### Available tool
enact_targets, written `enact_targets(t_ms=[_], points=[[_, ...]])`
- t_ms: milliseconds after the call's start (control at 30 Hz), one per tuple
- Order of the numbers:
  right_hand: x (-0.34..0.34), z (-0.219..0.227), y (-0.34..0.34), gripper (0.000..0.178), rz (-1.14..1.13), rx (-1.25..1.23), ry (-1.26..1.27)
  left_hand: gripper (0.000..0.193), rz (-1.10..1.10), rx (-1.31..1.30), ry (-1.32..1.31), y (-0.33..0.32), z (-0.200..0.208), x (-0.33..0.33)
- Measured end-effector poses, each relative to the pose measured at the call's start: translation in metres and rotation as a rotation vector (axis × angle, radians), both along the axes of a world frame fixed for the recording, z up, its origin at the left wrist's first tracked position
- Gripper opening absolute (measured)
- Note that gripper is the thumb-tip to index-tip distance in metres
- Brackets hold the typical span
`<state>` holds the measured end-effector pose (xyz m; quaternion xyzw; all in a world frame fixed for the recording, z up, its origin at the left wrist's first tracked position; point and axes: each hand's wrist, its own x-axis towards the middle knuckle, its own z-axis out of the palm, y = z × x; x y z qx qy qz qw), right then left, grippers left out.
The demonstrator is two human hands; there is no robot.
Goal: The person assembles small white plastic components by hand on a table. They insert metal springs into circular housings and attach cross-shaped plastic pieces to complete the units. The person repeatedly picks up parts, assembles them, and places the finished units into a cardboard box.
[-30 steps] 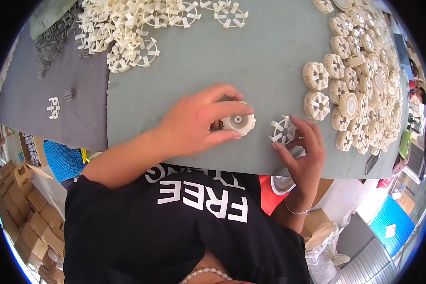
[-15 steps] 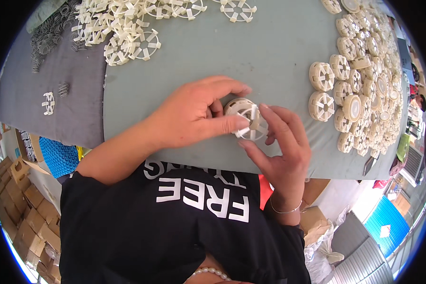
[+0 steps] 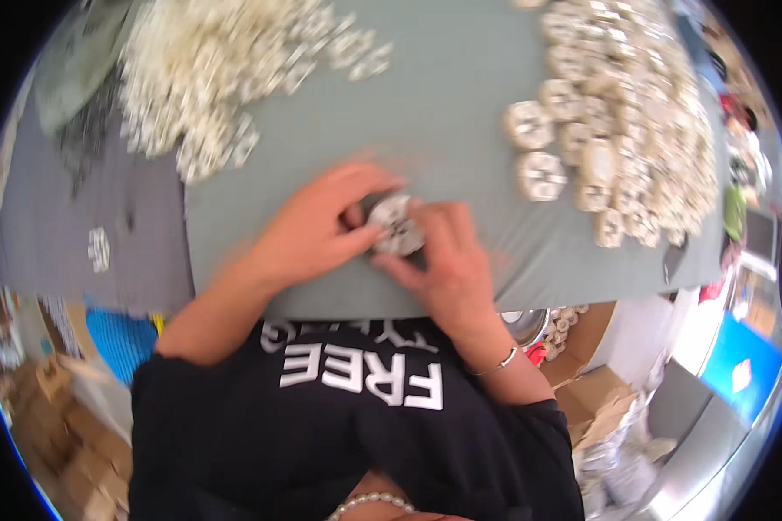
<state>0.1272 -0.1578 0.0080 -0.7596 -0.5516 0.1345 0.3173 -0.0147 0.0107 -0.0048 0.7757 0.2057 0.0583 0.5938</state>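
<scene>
Pinching a round cream plastic piece with a spoked face point(image 3: 397, 226) between them, the left hand point(image 3: 321, 221) and the right hand point(image 3: 456, 260) meet above the worktop point(image 3: 443, 104), not far in from its near edge. The left fingers are curled closed on the piece's left side, the thumb against its face; the right fingers close on it from the right, the thumb by its near rim. Both hands are blurred, so the exact contact of each fingertip cannot be told.

A large heap of pale cream plastic spoked rings point(image 3: 208, 74) lies toward the worktop's far left corner. A dense pile of round cream plastic pieces point(image 3: 630, 148) runs along the right edge, several showing spoked faces. Close to the near right corner lies a small dark pointed object point(image 3: 673, 260). On the dark grey cloth point(image 3: 143, 265) at the left end rests a single white spoked ring point(image 3: 99, 250), well apart from the heap; farther back sits a blurred dark tangle point(image 3: 80, 156).
</scene>
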Motion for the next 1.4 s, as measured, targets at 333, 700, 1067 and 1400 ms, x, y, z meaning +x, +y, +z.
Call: enact_targets(t_ms=[333,700,1067,1400], points=[[0.156,0.001,-0.113,0.13,-0.724,-0.012,-0.499,0.136,-0.044,0.862,0.053,-0.02,0.006,0.09],[0.276,-0.023,-0.081,0.138,-0.829,-0.229,-0.36,0.153,-0.071,0.893,0.03,-0.019,-0.015,0.298],[0.419,-0.024,-0.061,0.127,-0.927,-0.267,-0.261,0.147,0.017,0.947,-0.14,-0.018,-0.024,0.428],[0.523,-0.015,-0.027,0.125,-1.124,-0.331,-0.143,0.136,0.086,0.867,-0.157,-0.026,-0.027,0.519]])
